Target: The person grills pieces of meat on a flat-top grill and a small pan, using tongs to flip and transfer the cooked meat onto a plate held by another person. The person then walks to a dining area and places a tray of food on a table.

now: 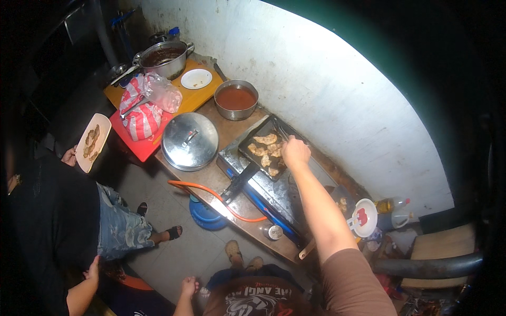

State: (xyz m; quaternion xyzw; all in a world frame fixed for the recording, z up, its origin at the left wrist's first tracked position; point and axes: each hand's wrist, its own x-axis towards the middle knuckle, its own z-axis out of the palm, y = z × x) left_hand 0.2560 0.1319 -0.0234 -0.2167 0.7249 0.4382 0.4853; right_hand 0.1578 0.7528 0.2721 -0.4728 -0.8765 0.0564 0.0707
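My right hand (296, 152) is closed around metal tongs (280, 128), reaching over the far edge of a square black grill pan (247, 150). Several browned pieces of meat (265, 139) lie in the pan, which sits on a gas stove (287, 197) with its black handle toward me. Low by my body, my left hand (190, 286) hangs with curled fingers and nothing visible in it. At the left, another person's hand holds a pale rectangular plate (105, 122) with a few cooked pieces on it.
Left of the stove stand a lidded steel pot (190, 142), a pan of reddish-brown sauce (236, 99) and a red board (138, 150) with striped bags. An orange hose (203, 188) loops along the table's front edge. Right of my forearm is a white bowl (363, 218). The wall rises close behind.
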